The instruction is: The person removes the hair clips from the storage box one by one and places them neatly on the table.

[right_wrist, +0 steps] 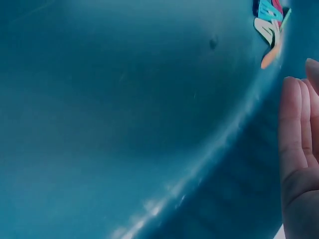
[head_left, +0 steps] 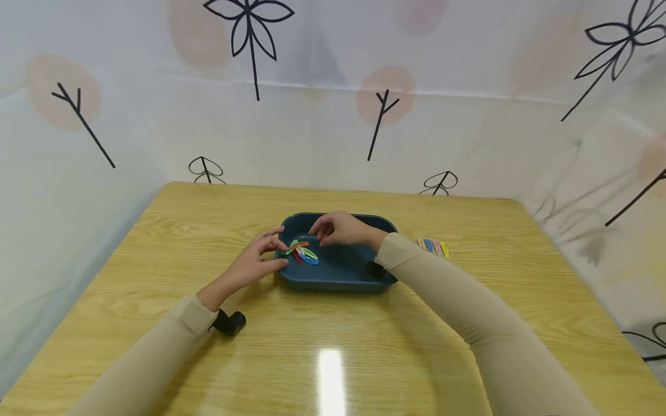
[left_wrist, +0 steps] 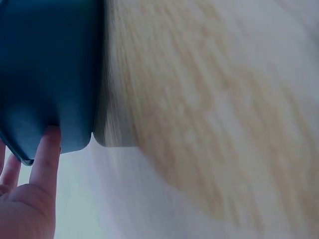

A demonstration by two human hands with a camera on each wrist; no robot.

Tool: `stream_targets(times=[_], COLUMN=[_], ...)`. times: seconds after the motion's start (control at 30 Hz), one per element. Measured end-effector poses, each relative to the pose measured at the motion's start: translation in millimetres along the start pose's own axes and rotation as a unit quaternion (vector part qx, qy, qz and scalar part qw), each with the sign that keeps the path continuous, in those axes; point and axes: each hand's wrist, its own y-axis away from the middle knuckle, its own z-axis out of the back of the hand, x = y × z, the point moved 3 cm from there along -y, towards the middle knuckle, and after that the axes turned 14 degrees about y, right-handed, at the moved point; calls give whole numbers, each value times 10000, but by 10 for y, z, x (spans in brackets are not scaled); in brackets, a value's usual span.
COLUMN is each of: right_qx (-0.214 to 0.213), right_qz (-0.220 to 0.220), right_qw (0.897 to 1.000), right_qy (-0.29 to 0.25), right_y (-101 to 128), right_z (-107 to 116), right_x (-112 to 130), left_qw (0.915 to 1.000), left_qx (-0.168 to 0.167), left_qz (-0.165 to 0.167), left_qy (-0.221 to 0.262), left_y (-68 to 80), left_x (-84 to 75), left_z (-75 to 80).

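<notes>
A dark blue tray point(head_left: 338, 283) sits mid-table with a small pile of colourful hair clips point(head_left: 308, 259) at its left end. Orange, green, white, blue and red ones overlap there. My left hand point(head_left: 255, 263) is at the tray's left end with fingers spread, its thumb by the near wall; in the left wrist view a straight finger point(left_wrist: 47, 154) touches the tray's outside. My right hand point(head_left: 343, 229) hangs over the tray just right of the pile, fingertips bent together with a bit of red between them. In the right wrist view, its fingers point(right_wrist: 293, 124) hide their grip.
Right of the tray, a row of hair clips point(head_left: 433, 247) in tan, blue, pink and yellow lies on the wooden table point(head_left: 333, 323). A black wrist camera point(head_left: 230, 323) is under the left sleeve. A patterned cloth point(head_left: 312, 133) hangs behind the table.
</notes>
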Motion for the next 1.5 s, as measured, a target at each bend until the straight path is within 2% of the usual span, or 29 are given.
stream_targets(times=[0.23,0.43,0.8,1.17,1.5], right_qx=[287,443,673,836,557], right_qz=[-42,2,-247,-278,-60], right_qw=[9991,9978,9946,9927,9966], right_qy=[307,488,747,822,600], right_y=[-191,-253,-134,-122,-80], right_z=[-159,-247,-106,-179,-64], right_x=[-35,-79,-157,-174,-31], left_qw=[10000,10000,9999,10000,9999], left_qx=[17,7,-26,17,-19], left_qz=[-56,-39,-56,-1,-38], left_qy=[-44,-78,-88,-91,-119], left_y=[-13,-5,-2,-2,-11], left_x=[1,7,-19,-17,-6], left_z=[20,23,16,-4,19])
